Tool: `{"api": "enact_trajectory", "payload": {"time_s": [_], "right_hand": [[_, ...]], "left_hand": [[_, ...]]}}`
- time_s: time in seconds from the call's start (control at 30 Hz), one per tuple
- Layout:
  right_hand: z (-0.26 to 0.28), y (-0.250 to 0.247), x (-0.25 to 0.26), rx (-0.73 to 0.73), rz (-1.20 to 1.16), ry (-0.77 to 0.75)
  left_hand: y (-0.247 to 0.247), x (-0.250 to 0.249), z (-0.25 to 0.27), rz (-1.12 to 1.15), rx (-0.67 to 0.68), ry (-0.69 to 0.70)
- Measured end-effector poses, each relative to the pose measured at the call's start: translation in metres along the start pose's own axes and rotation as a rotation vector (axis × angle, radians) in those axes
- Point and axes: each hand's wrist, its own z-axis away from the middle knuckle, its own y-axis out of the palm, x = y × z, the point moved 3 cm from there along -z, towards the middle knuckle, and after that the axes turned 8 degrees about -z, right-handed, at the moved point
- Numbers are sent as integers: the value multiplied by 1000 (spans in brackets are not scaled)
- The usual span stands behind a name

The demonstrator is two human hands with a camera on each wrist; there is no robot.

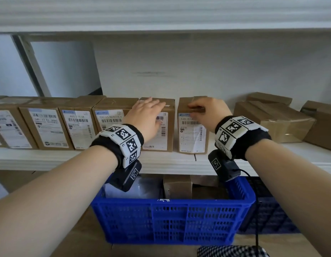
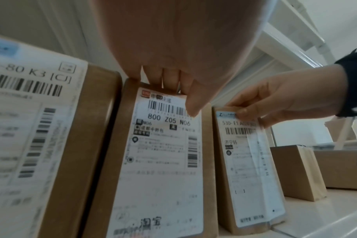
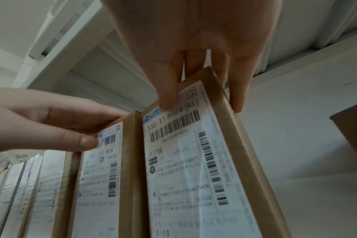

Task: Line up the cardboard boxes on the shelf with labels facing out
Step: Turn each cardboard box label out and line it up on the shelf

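A row of brown cardboard boxes stands upright on the white shelf (image 1: 161,162), white shipping labels facing out. My left hand (image 1: 155,112) grips the top front edge of the box labelled 800 Z05 N06 (image 1: 167,138), fingers over the top and thumb on the label (image 2: 163,161). My right hand (image 1: 195,109) holds the neighbouring box labelled 530-E1 A024 (image 1: 192,140) the same way, thumb pressing its label (image 3: 194,169). A narrow gap separates these two boxes. The 800 box stands against the 700-15-80 K3 box (image 1: 109,117) to its left.
To the right on the shelf lie several brown boxes (image 1: 272,119) at odd angles with no labels showing, one (image 1: 324,127) at the far edge. A blue plastic crate (image 1: 170,219) holding more parcels sits below the shelf in front of me.
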Motion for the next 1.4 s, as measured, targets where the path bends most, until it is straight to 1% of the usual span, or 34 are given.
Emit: {"api": "enact_trajectory", "payload": {"time_s": [0.23, 0.43, 0.63, 0.9, 1.0, 1.23, 1.4], "right_hand": [[-1, 6, 1, -23, 1, -9], [1, 9, -2, -51, 7, -44], [1, 12, -4, -81, -81, -42], [-1, 18, -10, -114, -181, -9], [-2, 19, -10, -130, -179, -7], [-3, 19, -9, -117, -148, -10], [-3, 17, -7, -94, -111, -25]], "left_hand": [[12, 0, 5, -52, -128, 3], [16, 2, 4, -45, -179, -1], [19, 1, 4, -36, -204, -19], [18, 1, 5, -39, -209, -18], [18, 1, 4, -42, -200, -19], [18, 1, 5, -53, -173, -19], [15, 1, 5, -69, -120, -7]]}}
